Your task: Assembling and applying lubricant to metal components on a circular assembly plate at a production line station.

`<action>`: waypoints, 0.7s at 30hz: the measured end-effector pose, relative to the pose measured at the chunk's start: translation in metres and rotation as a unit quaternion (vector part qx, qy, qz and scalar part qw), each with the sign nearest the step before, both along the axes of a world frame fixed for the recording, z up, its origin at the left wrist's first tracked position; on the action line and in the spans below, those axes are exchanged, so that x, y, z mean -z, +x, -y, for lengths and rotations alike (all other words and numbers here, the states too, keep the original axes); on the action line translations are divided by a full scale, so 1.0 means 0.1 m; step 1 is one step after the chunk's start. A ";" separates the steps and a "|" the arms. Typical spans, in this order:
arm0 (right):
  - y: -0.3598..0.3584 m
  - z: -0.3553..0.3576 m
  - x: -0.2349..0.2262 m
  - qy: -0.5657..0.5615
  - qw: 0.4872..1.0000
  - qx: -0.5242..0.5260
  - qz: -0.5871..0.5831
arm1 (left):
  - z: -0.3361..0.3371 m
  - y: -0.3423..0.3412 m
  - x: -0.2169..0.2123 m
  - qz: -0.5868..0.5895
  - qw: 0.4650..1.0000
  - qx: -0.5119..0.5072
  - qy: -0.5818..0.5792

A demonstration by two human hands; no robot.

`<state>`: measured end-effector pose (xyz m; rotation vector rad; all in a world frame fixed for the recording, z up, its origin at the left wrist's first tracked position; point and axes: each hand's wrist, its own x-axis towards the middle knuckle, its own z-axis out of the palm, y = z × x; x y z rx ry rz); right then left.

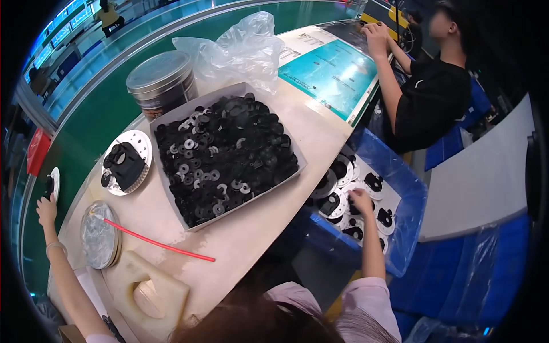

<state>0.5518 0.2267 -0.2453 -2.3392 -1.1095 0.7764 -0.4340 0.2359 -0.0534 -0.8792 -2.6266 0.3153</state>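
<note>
At the far left, my left hand reaches over the green belt with its fingers apart. Its fingertips meet the lower end of a white disc with a black part on its face. My right hand is down in a blue-lined bin holding several white discs with black parts. The fingertips there dip among the discs, so their grip is hidden. Another white toothed disc with a black part on top lies on the table, left of a box full of small black and grey pieces.
A metal tin and a crumpled clear bag stand behind the box. Nearer me are a round, film-covered lid, a red tube and a cream block with a hole. A person in black works at the far right.
</note>
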 end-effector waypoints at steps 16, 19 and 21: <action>-0.26 0.06 -1.53 0.463 0.881 -0.063 0.074 | 2.06 2.37 -1.32 -0.030 0.917 0.339 0.209; -0.71 0.49 -2.34 0.530 0.787 -0.108 -0.298 | 1.79 3.20 -1.48 0.050 0.898 0.371 0.232; -1.75 0.53 -2.65 0.515 0.745 -0.176 -0.386 | 1.84 3.62 -1.57 0.063 0.866 0.416 0.271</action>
